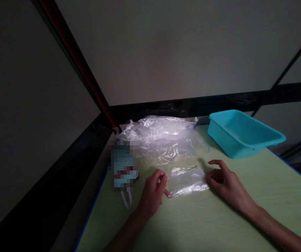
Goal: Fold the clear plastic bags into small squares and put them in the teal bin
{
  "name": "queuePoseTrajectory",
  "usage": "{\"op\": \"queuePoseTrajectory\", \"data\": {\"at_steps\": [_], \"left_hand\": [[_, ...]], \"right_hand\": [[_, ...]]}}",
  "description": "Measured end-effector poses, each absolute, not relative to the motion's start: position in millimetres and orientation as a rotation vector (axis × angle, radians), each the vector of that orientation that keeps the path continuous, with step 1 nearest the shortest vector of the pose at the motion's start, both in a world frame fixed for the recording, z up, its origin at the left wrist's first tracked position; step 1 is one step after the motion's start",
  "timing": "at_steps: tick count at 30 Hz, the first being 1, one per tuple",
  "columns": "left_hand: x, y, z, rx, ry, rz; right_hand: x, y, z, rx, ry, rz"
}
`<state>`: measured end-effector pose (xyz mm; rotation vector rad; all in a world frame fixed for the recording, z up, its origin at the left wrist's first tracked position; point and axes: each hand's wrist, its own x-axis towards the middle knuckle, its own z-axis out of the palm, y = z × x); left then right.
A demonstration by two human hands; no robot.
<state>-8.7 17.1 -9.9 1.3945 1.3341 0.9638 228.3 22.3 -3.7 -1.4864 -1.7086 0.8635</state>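
A small clear plastic bag (187, 180) lies flat on the pale green table (218, 217) between my hands. My left hand (152, 192) rests at the bag's left edge, fingers curled, one fingertip pressing the near left corner. My right hand (225, 180) sits at the bag's right edge with fingers bent and apart, fingertips touching or just above the plastic. Neither hand has lifted the bag.
A heap of crumpled clear plastic bags (158, 134) lies behind the small bag. A turquoise plastic tub (242, 134) stands at the back right. A blurred blue object with a white loop (124, 168) sits at the table's left edge. Dark frame bars run behind.
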Motion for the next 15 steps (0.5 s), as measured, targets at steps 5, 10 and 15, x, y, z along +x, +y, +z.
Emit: {"op": "queuePoseTrajectory", "data": {"at_steps": [5,10,15], "left_hand": [[-9.9,19.4,-10.1,1.351,1.336,0.998],[-9.0,18.6,-9.7,1.339,1.353,1.020],[-9.1,19.6,-10.0,1.335,1.407,1.067]], "right_hand": [[227.2,22.3,-5.4,-1.484,-1.743,0.801],[228.4,22.9,-7.1,-1.479,-1.752,0.810],[226.9,22.6,-7.5,-1.497,-1.751,0.771]]}}
